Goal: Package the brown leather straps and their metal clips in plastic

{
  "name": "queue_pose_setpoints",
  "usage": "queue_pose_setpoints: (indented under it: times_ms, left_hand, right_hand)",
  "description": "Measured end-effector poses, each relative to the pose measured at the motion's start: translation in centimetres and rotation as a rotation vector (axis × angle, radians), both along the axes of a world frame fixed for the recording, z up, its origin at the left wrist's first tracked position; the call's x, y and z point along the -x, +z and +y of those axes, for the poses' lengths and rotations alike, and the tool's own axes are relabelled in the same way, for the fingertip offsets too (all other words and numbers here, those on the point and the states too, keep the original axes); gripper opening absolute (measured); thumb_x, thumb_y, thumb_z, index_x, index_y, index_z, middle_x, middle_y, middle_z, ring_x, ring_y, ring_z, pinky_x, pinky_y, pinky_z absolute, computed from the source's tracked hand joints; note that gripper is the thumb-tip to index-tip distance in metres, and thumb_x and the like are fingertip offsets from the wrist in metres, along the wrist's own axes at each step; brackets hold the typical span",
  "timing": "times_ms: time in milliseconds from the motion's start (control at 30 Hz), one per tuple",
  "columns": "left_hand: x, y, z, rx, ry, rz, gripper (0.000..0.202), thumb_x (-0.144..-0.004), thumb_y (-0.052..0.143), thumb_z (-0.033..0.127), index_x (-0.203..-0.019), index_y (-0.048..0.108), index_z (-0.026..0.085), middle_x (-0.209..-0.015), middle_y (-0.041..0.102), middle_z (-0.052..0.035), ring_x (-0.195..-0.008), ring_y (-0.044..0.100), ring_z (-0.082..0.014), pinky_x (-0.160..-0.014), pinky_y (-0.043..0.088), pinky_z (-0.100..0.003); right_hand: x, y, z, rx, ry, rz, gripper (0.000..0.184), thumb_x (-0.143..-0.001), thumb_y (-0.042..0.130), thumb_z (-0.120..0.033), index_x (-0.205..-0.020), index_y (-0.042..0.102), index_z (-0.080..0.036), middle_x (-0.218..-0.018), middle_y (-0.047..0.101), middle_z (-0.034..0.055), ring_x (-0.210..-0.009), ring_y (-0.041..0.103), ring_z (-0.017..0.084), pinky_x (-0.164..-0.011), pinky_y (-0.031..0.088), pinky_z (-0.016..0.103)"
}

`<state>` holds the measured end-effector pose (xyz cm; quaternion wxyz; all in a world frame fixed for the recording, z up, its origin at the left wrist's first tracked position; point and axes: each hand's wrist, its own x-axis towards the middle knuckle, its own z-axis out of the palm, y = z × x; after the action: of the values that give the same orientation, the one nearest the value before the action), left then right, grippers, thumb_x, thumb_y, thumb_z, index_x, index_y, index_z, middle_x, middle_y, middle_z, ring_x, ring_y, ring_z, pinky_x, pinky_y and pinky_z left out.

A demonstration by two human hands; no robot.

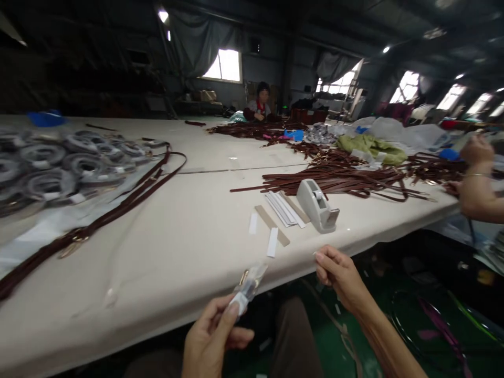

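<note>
We see a long pale table (177,252) that fills most of the view, its near edge running from the lower left up toward the right. At its left edge lies a spread of grey coiled rolls in clear wrapping (51,168), and from there a pair of dark brown straps (129,197) runs diagonally down to the near left corner, ending in a metal buckle. Toward the right edge a big heap of brown straps (346,176) lies tangled, with a crumpled green cloth (372,147) behind it. At the far edge a seated person (260,105) works over more straps, and at the right edge another person's hand (476,152) reaches into the heap. Nearer the near edge stands a grey tape dispenser (317,205), with a stack of white strips (283,210) just beside it on its left and two loose white strips (272,241) closer to the edge. Below the near edge, our left hand (212,336) pinches a small clear packet (248,286) between thumb and fingers, holding it tilted up just in front of the table's edge. Our right hand (340,273) hovers at the edge a little to the right, fingers curled together; we cannot tell whether it grips anything.
</note>
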<state>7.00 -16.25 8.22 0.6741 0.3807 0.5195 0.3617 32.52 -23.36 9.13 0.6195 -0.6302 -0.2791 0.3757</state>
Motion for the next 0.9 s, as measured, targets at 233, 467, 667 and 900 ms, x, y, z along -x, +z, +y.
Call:
queue_pose_setpoints:
  times_ms: [233,467,667,900]
  left_hand:
    - [-0.9,0.3,-1.2,-0.156,-0.063,0.049,0.051,-0.068,0.075,0.058,-0.096,0.067,0.016,-0.049,0.067,-0.0017,-0.042,0.062,-0.0177,-0.046,0.051,-0.024]
    - [0.4,-0.3,-1.8,-0.258,-0.035,0.099,0.046,-0.074,0.07,0.058,-0.097,0.065,0.018,-0.041,0.06,0.0014,-0.037,0.057,-0.0155,-0.042,0.046,-0.02]
    - [1.0,-0.1,-2.0,-0.24,-0.006,0.05,0.047,-0.074,0.072,0.057,-0.097,0.066,0.017,-0.04,0.06,0.0007,-0.036,0.057,-0.0159,-0.041,0.046,-0.02]
    - [1.8,0.2,-2.3,-0.192,-0.012,-0.048,0.041,-0.078,0.07,0.052,-0.098,0.067,0.016,-0.047,0.063,0.0013,-0.039,0.057,-0.013,-0.045,0.046,-0.019]
  right_hand:
    - [10.0,2.1,1.1,-0.177,0.399,0.224,0.031,-0.086,0.068,-0.046,-0.076,0.06,-0.018,-0.049,0.052,-0.0047,-0.045,0.039,0.009,-0.047,0.029,0.023]
    - [13.8,-0.4,2.1,-0.051,0.379,0.188,0.045,-0.079,0.07,-0.059,-0.068,0.056,-0.018,-0.045,0.049,-0.0056,-0.041,0.038,0.007,-0.044,0.029,0.021]
    - [15.1,-1.2,2.3,0.045,0.322,0.182,0.051,-0.073,0.072,-0.064,-0.064,0.052,-0.018,-0.041,0.051,-0.0046,-0.036,0.039,0.006,-0.039,0.024,0.019]
    - [15.7,-1.4,2.2,0.009,0.331,0.179,0.047,-0.077,0.071,-0.061,-0.072,0.058,-0.016,-0.042,0.051,-0.0055,-0.036,0.038,0.006,-0.039,0.027,0.018]
